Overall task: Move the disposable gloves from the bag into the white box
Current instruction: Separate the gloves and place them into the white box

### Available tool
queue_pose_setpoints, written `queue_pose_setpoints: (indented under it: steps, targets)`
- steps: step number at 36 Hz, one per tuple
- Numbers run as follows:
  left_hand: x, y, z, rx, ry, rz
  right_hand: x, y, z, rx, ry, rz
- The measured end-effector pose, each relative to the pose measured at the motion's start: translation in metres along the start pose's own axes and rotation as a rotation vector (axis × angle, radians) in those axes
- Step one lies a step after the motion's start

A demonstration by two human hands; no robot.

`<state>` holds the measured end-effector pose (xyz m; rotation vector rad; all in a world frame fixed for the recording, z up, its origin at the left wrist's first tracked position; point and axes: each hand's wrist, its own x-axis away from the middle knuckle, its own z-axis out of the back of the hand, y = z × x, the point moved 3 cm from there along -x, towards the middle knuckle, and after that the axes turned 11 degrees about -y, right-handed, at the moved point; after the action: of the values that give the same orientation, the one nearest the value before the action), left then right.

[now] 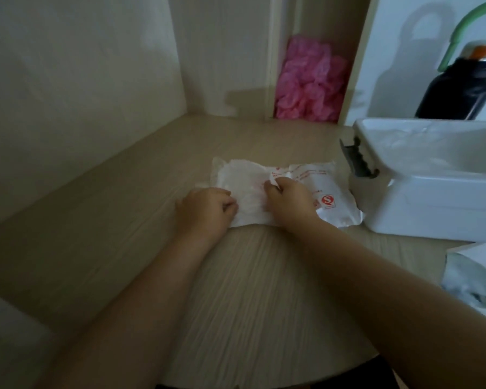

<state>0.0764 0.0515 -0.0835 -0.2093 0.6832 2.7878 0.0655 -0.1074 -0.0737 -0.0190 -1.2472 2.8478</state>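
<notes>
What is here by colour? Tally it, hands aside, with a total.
White: 2, glove bag and white box
Pink: 1, heap of pink gloves
Black: 1, bottle with green handle
White and green: 1, container cut off at right edge
Total: 5

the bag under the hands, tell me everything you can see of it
The bag is thin, whitish, translucent plastic with red print and a red S mark near its right end. It lies flat and crumpled on the wooden table, just left of the white box. The left hand grips its near left edge; the right hand pinches a fold at its middle.
</notes>
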Motion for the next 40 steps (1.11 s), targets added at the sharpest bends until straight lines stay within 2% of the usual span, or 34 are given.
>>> queue_pose_setpoints:
  steps: [7, 12, 16, 18, 20, 23, 25, 27, 30, 32, 36, 40]
  targets:
    - [-0.002, 0.010, 0.023, 0.043, 0.213, 0.007, -0.006, -0.010, 0.017, -0.011, 0.033, 0.059]
    - [-0.009, 0.016, 0.035, 0.274, 0.209, -0.087, -0.005, -0.017, 0.021, -0.046, -0.039, 0.043]
    - [-0.010, 0.019, 0.058, 0.535, 0.468, -0.049, 0.002, -0.023, 0.023, -0.058, -0.158, 0.046]
    - [-0.014, 0.026, 0.071, 0.665, 0.498, -0.090, 0.005, -0.027, 0.024, -0.148, -0.198, 0.072]
    - [-0.020, 0.036, 0.083, 0.820, 0.400, -0.173, 0.012, -0.038, 0.032, -0.319, -0.117, 0.148]
    - [-0.028, 0.053, 0.098, 0.916, 0.123, -0.288, 0.014, -0.061, 0.053, -0.588, -0.032, 0.249]
    - [-0.030, 0.065, 0.106, 0.925, -0.008, -0.346, 0.011, -0.074, 0.070, -0.732, -0.106, 0.241]
    - [-0.032, 0.080, 0.114, 1.021, -0.099, -0.398, 0.009, -0.083, 0.087, -0.826, -0.255, 0.183]
    - [-0.032, 0.108, 0.122, 1.185, -0.220, -0.460, 0.015, -0.082, 0.109, -0.794, -0.505, 0.155]
    - [-0.031, 0.122, 0.124, 1.225, -0.263, -0.508, 0.022, -0.078, 0.119, -0.767, -0.596, 0.193]
    - [-0.037, 0.148, 0.119, 1.345, -0.311, -0.516, 0.027, -0.066, 0.149, -0.735, -0.442, 0.256]
    - [-0.058, 0.161, 0.106, 1.301, -0.271, -0.417, 0.035, -0.056, 0.182, -0.844, -0.316, 0.265]
